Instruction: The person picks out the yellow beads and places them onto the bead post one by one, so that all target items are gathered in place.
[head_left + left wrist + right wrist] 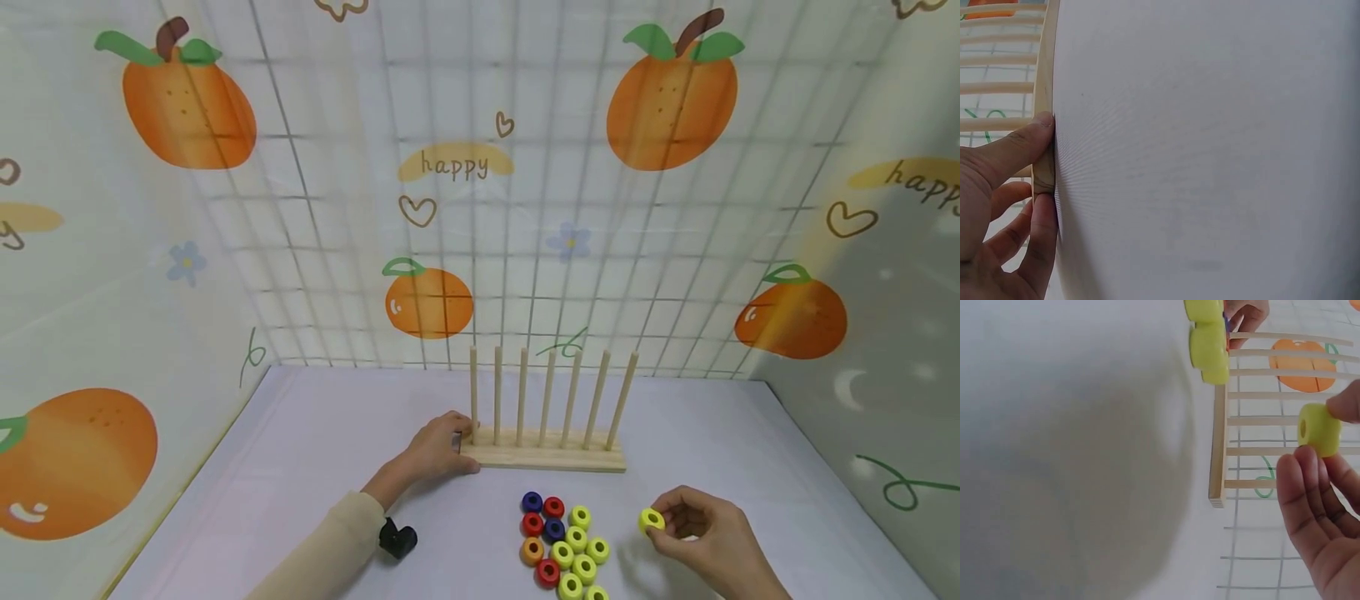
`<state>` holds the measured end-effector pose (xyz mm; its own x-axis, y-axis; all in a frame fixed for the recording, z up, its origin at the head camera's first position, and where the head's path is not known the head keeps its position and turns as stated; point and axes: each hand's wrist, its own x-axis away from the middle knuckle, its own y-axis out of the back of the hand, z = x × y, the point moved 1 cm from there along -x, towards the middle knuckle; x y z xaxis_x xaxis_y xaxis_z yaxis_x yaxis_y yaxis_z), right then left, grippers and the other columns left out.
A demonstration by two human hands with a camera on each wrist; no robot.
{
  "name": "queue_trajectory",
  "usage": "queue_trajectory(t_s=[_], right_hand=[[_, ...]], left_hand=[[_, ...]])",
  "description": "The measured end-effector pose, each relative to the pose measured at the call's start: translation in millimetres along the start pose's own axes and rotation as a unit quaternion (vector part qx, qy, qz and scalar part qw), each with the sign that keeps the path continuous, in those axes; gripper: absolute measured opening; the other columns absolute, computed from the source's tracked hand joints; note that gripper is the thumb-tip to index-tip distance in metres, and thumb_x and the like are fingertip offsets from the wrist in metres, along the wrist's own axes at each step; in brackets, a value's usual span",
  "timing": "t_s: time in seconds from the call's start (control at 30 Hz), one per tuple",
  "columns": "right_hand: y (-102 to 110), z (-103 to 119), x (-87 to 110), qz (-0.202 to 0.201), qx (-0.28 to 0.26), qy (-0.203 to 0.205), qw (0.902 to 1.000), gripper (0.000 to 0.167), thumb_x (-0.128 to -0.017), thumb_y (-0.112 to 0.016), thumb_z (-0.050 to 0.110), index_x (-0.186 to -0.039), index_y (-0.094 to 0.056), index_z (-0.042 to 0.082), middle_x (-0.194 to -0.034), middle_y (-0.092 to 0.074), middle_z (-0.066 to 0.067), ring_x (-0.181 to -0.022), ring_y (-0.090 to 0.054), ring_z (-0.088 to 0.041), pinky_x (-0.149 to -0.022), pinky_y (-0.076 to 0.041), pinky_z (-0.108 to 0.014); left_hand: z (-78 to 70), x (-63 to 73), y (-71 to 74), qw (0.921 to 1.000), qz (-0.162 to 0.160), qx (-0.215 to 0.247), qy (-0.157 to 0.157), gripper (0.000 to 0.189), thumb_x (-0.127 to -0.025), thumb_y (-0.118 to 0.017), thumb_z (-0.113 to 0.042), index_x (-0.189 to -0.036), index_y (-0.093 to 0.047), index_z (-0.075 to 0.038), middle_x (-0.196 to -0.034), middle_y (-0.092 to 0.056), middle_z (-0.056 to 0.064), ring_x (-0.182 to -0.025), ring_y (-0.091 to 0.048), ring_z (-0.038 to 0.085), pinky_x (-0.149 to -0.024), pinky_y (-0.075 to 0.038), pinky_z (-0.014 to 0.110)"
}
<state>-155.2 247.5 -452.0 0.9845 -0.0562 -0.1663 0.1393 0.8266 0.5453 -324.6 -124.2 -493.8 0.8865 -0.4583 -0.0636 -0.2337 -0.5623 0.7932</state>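
Observation:
A wooden rack (pixel 543 457) with several upright pegs stands on the table. My left hand (pixel 438 443) grips the left end of its base, thumb on the front edge and fingers around the end, as the left wrist view also shows. Between thumb and fingertips, my right hand (pixel 708 529) pinches a yellow ring bead (pixel 651 522), raised over the table to the right of the other beads. In the right wrist view the bead (pixel 1319 430) shows its hole facing left. All pegs of the rack are bare.
Several yellow beads (pixel 577 538) lie grouped in front of the rack. Beside them on the left are red beads (pixel 548 572), dark blue beads (pixel 532 502) and an orange bead (pixel 532 551). A black object (pixel 397 540) shows by the left sleeve. Printed curtains enclose the table.

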Motion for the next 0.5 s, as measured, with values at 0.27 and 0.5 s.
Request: queue_trajectory(t_s=[0.27,0.5], right_hand=[[2.9,3.8,-4.6,-0.014,0.018,0.01,0.9997,0.026,-0.071,-0.089,0.005,-0.088,-0.069,0.009,-0.076,-0.064,0.0,-0.063,-0.061,-0.014,-0.058,-0.054,-0.027],[11.2,7.6,-7.7,-0.016,0.012,0.071,0.9973,0.024,-0.075,-0.088,0.01,-0.09,-0.069,0.012,-0.074,-0.066,0.004,-0.063,-0.062,-0.014,-0.059,-0.054,-0.027]], left_hand=[[0.1,1.5,0.7,1.0,0.0,0.005,-0.001,0.069,-0.076,-0.089,-0.031,-0.133,-0.062,-0.002,-0.132,-0.058,0.01,-0.125,-0.052,0.033,-0.104,-0.041,0.052],[-1.9,1.7,1.0,1.0,0.001,-0.001,-0.002,0.069,-0.076,-0.089,-0.03,-0.133,-0.062,-0.002,-0.131,-0.058,0.011,-0.124,-0.052,0.034,-0.104,-0.04,0.051]])
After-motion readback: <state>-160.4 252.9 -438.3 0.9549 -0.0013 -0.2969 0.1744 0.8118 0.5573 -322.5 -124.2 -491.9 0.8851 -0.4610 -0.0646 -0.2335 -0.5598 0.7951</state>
